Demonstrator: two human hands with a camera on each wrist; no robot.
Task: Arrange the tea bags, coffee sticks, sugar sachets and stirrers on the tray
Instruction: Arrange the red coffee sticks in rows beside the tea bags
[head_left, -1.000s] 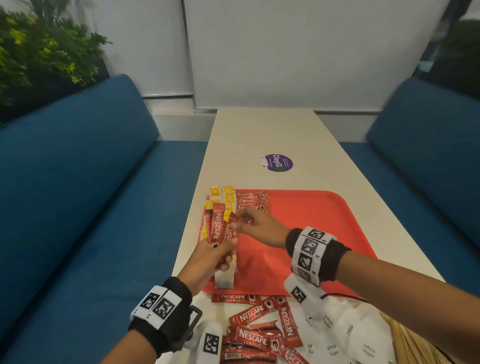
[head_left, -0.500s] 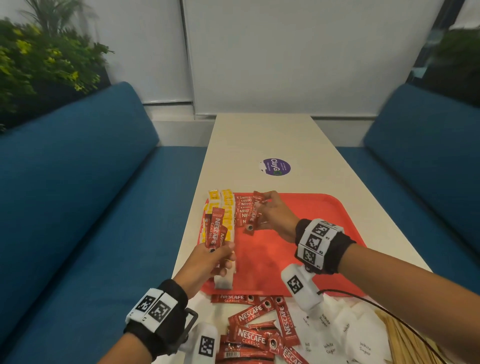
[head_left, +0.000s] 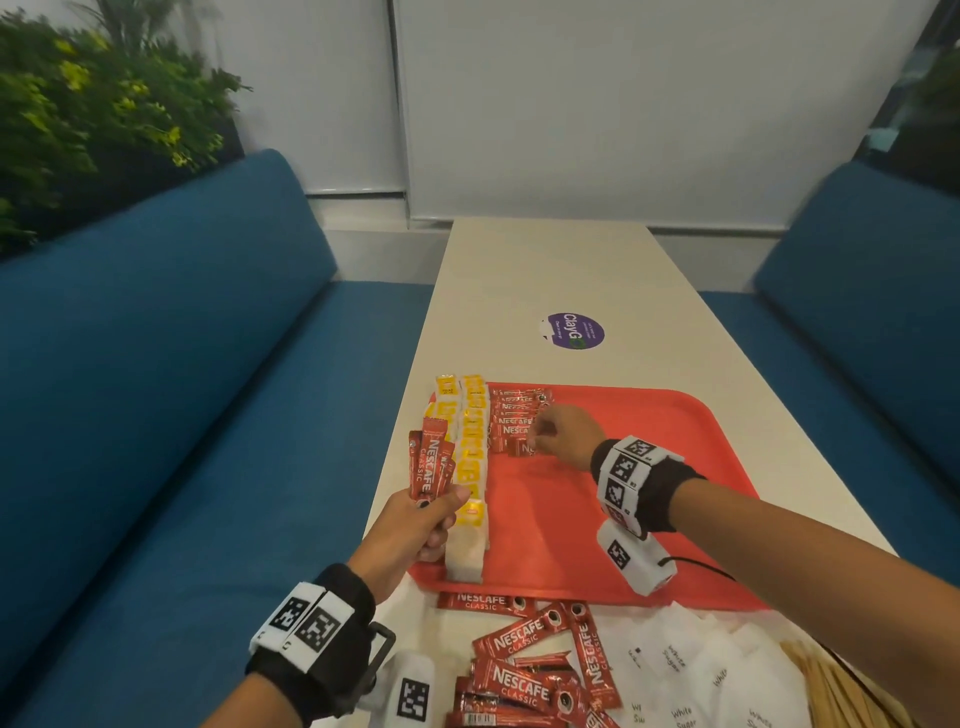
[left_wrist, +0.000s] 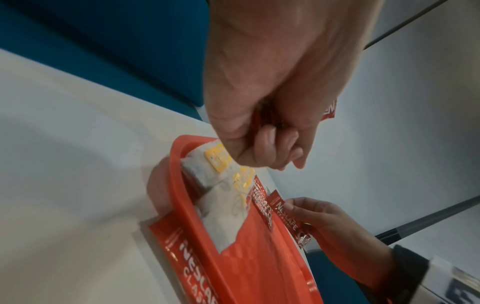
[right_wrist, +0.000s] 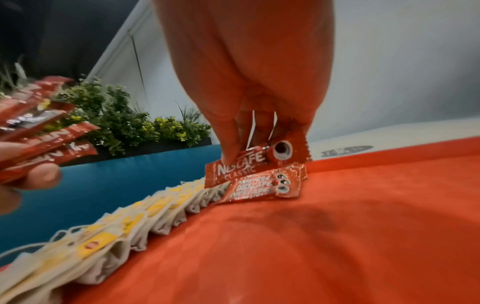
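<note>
My right hand (head_left: 563, 435) pinches one coffee stick (right_wrist: 255, 162) between thumb and fingers, holding it just above the near end of the row of coffee sticks (head_left: 517, 418) laid on the far left part of the red tray (head_left: 649, 467). In the right wrist view the held stick is tilted, its left end low and close to the top stick of the row; I cannot tell whether they touch.

My left hand (head_left: 410, 532) is closed around a bundle of coffee sticks (head_left: 430, 462), which stand upright, fanned, above the tray's left edge. In the left wrist view the fingers curl tight round the red wrappers.

Tea bags (head_left: 470, 467) with yellow tags run in an overlapping line along the tray's left side, from far to near, just left of the stick row. A few more lie at the far left corner.

On the white table (head_left: 545, 270), near the tray's near rim: loose coffee sticks (head_left: 535, 670) in a heap, white sugar sachets (head_left: 691, 675) to their right, wooden stirrers (head_left: 831, 691) at the near right.

A purple sticker (head_left: 575, 331) lies on the table beyond the tray.
</note>
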